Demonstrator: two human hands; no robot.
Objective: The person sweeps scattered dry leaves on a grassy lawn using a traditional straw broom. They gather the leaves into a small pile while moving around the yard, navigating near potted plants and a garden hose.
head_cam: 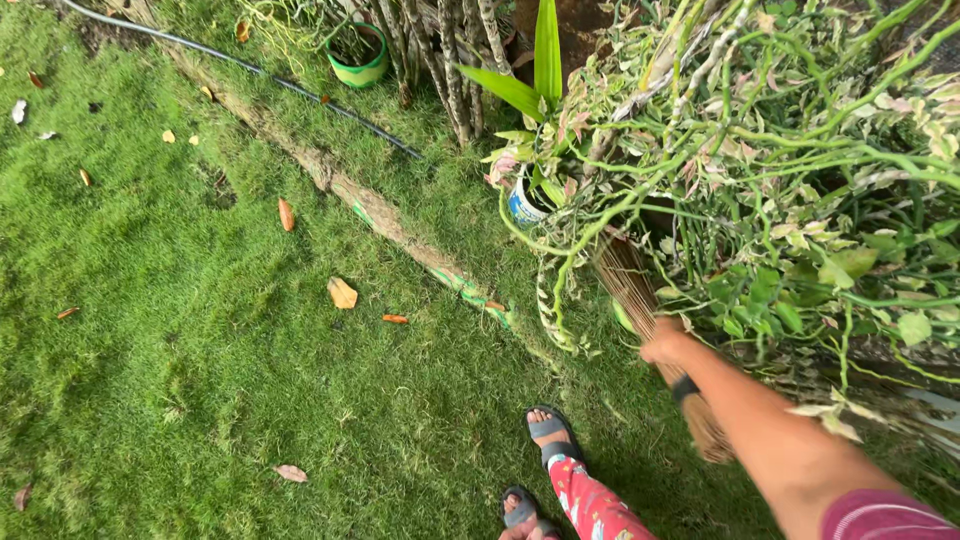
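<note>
My right hand [664, 343] grips a brown stick broom [632, 290] near its bound end. The bristles point up and away into the drooping stems of a green and cream variegated shrub [790, 170]. The broom's tied butt end [706, 428] sticks out below my forearm. My left hand is out of view. My feet in grey sandals [548, 432] stand on the grass [200, 330] at the bottom middle.
Dry fallen leaves [342, 293] lie scattered on the lawn. A black hose [300, 88] and a worn green-striped strip [460, 285] run diagonally along the bed edge. A green pot [358, 66] stands at the top, a white and blue pot [524, 205] under the shrub.
</note>
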